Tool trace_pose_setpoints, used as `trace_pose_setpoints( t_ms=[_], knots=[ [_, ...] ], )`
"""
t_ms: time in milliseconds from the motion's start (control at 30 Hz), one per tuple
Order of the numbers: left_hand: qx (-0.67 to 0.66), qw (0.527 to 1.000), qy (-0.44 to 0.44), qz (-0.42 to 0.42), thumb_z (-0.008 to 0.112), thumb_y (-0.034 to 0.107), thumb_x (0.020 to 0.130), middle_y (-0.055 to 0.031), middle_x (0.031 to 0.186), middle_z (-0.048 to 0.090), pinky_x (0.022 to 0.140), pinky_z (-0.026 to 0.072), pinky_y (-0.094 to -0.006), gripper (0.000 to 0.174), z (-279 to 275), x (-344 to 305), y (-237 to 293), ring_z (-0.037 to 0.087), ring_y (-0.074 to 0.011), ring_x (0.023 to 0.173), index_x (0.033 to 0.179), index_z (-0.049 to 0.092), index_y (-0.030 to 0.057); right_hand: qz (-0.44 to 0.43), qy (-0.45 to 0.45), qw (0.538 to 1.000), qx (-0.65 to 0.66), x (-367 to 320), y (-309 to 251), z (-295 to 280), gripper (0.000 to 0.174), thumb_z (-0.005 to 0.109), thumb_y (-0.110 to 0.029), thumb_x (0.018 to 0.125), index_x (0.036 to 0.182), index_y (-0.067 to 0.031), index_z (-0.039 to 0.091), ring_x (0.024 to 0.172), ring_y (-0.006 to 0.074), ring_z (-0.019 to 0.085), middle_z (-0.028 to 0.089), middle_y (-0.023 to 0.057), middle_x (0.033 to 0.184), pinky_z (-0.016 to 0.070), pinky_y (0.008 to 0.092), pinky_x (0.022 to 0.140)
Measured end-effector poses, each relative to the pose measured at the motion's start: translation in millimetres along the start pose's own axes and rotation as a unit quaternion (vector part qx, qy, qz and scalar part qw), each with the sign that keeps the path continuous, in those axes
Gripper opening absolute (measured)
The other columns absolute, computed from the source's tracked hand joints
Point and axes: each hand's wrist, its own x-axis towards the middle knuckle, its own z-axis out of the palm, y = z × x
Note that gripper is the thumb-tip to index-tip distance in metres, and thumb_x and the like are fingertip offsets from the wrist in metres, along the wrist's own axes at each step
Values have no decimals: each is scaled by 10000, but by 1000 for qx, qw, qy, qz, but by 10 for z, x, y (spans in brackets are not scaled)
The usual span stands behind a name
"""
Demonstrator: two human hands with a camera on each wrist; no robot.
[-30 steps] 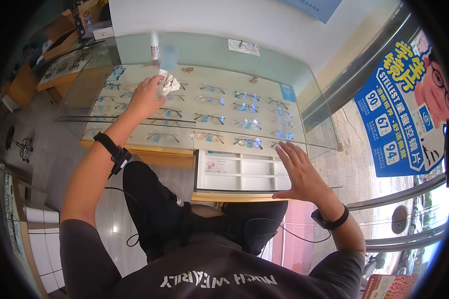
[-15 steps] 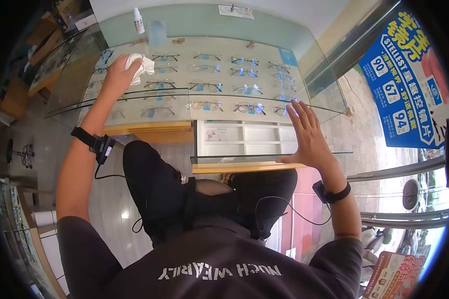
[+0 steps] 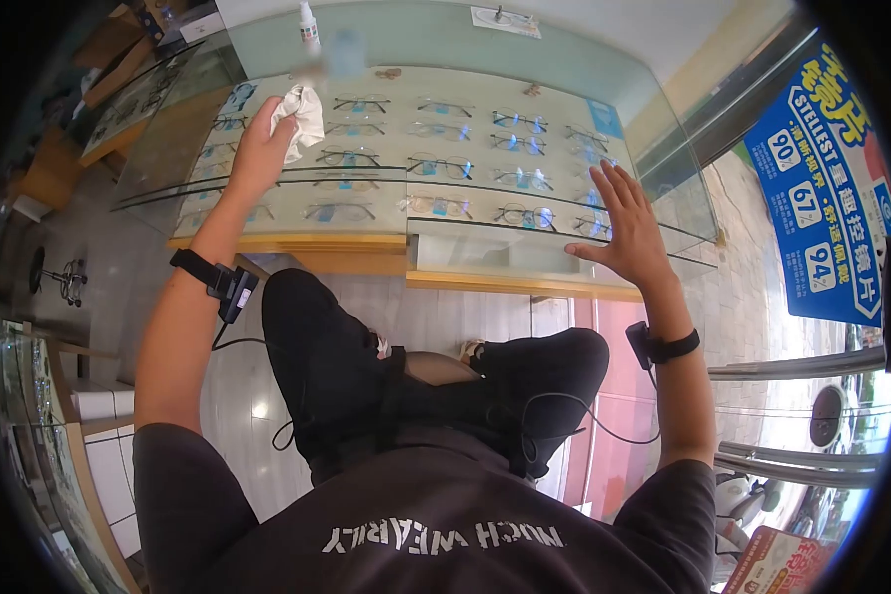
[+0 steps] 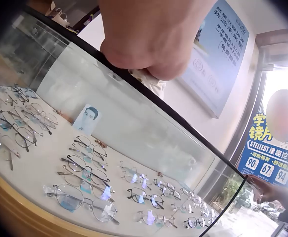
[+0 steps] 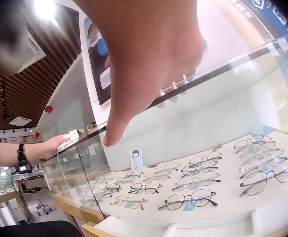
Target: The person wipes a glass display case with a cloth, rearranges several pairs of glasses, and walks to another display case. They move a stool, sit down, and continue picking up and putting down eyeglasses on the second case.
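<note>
A glass display counter (image 3: pixel 663 178) holds rows of eyeglass frames (image 3: pixel 441 166) on a pale shelf under its top. My left hand (image 3: pixel 257 148) grips a crumpled white cloth (image 3: pixel 302 111) and holds it on the glass near the far left corner. In the left wrist view the left hand (image 4: pixel 153 39) fills the top, with the cloth (image 4: pixel 151 81) beneath it. My right hand (image 3: pixel 626 223) lies flat, fingers spread, on the near right part of the glass. The right wrist view shows the right hand (image 5: pixel 149 54) from below, pressing on the pane.
A small spray bottle (image 3: pixel 310 27) stands on the far edge of the counter. A blue poster (image 3: pixel 832 168) hangs at the right, by the glass doors. Another display case (image 3: pixel 139 94) and a stool (image 3: pixel 59 280) are at the left. My knees are just below the counter's wooden front.
The white compartment drawer that stuck out below the counter is now pushed in. My right hand moved forward onto the glass top. My left hand stayed on the cloth at the far left.
</note>
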Motion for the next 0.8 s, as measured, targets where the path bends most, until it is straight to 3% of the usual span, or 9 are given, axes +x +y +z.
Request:
trace_pose_setpoints(
  t_ms=[67,167,400,500,567,600,667,700,800],
  knots=[
    [18,999,-38,-17,574,274,1084,-232,1173,718,957,516,-402,371,25,42,-81,692,-377,1083,1365,565,31,0,-2,1000,4,115,28,21,1198,878,-711,693,1628,-118,422,1568,389,355,422,160,1681,328,514,1286],
    [23,999,-22,-3,558,287,1093,-238,1149,716,941,520,-414,373,83,69,-168,685,-412,1068,1366,558,32,-1,-5,1000,16,254,97,85,1186,886,-690,696,1633,-130,423,1569,377,359,420,151,1688,348,503,1279],
    [47,999,-3,3,571,309,1093,-220,1078,734,884,528,-430,353,81,-24,120,705,-398,996,1316,585,35,18,16,1000,20,362,114,215,1076,862,-647,761,1616,-126,467,1562,354,392,437,123,1690,367,485,1270],
    [25,999,-21,-38,603,345,1080,-205,1042,737,850,533,-414,357,93,-6,207,706,-381,952,1256,625,36,28,23,999,24,357,79,202,1047,857,-641,770,1602,-121,490,1558,344,404,457,112,1679,380,478,1260],
    [88,994,-15,-55,650,342,1086,-105,992,740,811,527,-314,393,87,-18,293,666,-164,885,1234,676,-21,30,31,999,24,354,68,213,1053,859,-644,762,1600,-123,493,1556,345,407,465,114,1674,386,476,1256],
    [95,994,-7,-51,650,342,1086,-105,992,740,811,527,-314,393,70,-5,325,666,-164,885,1234,676,-21,34,35,999,22,344,67,225,1058,861,-647,755,1599,-125,495,1554,347,410,473,115,1668,392,475,1252],
    [-37,994,-55,-82,668,405,1057,-102,928,753,754,532,-337,428,27,45,332,687,-190,809,1179,720,-1,29,54,998,23,338,60,246,1065,867,-648,737,1594,-130,503,1545,351,425,491,117,1655,398,473,1248],
    [-82,991,-71,-81,668,396,1066,-63,922,758,739,531,-307,434,-4,107,338,673,-125,804,1184,735,-17,34,52,998,19,328,52,248,1070,873,-640,725,1592,-131,505,1539,353,434,494,118,1653,403,473,1243],
    [-88,980,-131,-125,658,371,1078,-58,936,764,758,535,-292,411,-121,340,368,679,-129,815,1196,731,-16,30,72,997,19,307,38,269,1073,892,-596,698,1588,-133,509,1520,357,460,505,117,1645,423,471,1227]
  ],
)
